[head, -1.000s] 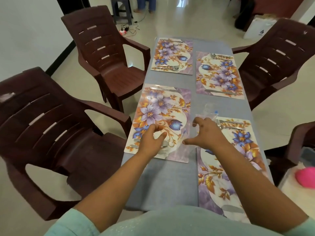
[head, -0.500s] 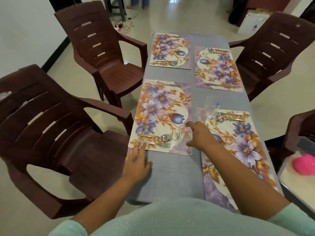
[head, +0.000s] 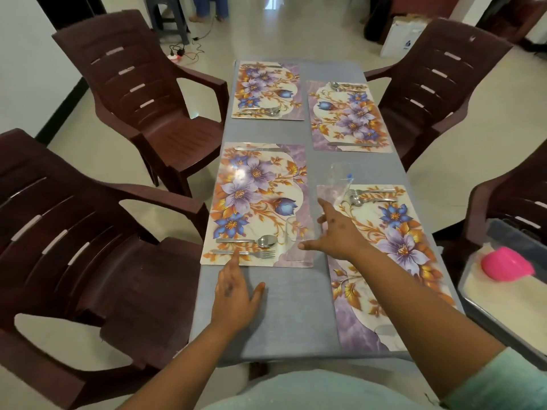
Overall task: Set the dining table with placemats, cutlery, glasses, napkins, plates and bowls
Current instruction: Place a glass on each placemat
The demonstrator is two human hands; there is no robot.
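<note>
Four floral placemats lie on the grey table (head: 290,306). The near left placemat (head: 257,202) carries a spoon (head: 266,241) and a fork (head: 251,253) at its near end and a knife (head: 260,149) at its far end. A clear glass (head: 291,233) stands faintly visible at its near right corner. My left hand (head: 233,294) rests open on the table, its forefinger touching the mat's edge by the fork handle. My right hand (head: 337,235) hovers open, fingers spread, just right of that glass. A second clear glass (head: 340,179) stands beyond the near right placemat (head: 393,247).
Dark brown plastic chairs stand on both sides, the closest one (head: 74,247) at my left. A tray (head: 503,303) holding a pink bowl (head: 507,266) sits at the right edge. The two far placemats (head: 266,90) (head: 349,119) carry cutlery.
My left hand has let go of the spoon and fork and drawn back towards me. My right hand has opened and moved off the glass by the left mat.
</note>
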